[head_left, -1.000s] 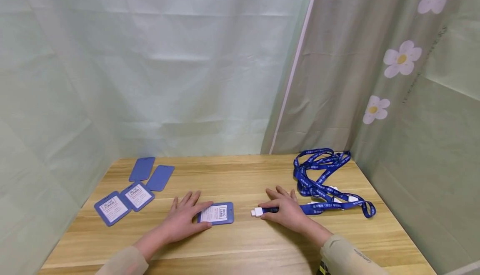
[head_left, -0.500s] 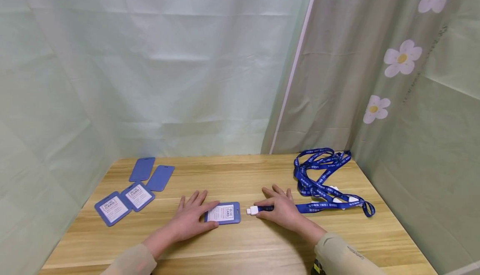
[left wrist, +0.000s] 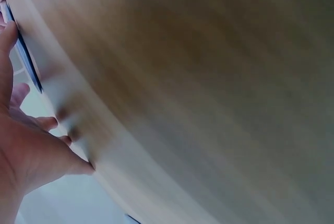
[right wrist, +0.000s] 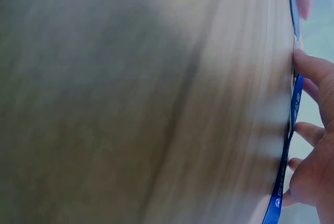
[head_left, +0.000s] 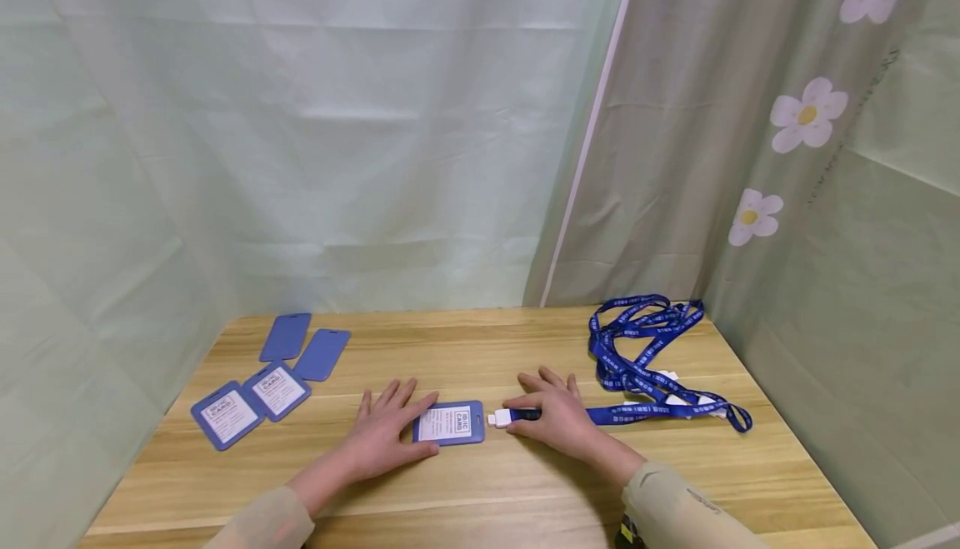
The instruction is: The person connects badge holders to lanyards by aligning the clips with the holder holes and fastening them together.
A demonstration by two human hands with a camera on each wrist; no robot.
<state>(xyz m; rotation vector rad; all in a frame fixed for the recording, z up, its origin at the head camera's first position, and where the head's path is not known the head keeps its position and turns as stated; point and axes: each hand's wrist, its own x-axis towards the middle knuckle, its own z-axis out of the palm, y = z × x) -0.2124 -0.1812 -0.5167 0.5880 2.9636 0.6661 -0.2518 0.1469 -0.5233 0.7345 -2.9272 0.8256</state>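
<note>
Near the middle of the table, my left hand [head_left: 381, 441] grips a blue ID card holder [head_left: 471, 424] by its long edges, thumb on the near side and index finger on the far side. The holder lies flat with its slotted end to the right. Just right of that slot, my right hand [head_left: 558, 422] pinches the end of a blue lanyard [head_left: 630, 415] between thumb and index finger. The lanyard's white clip [head_left: 502, 418] points left, close to the slot. In the right wrist view the blue strap [right wrist: 282, 182] runs along under the fingers.
Two card holders with white inserts [head_left: 227, 416] and two plain blue ones [head_left: 285, 337] lie at the table's left. Several tangled blue lanyards [head_left: 636, 376] with white clips lie at the right. Pale curtains [head_left: 420, 157] hang behind the wooden table [head_left: 465, 349].
My left hand has slid the card holder to the right. My right hand has brought the lanyard's clip left, and the gap between clip and holder has narrowed to almost nothing.
</note>
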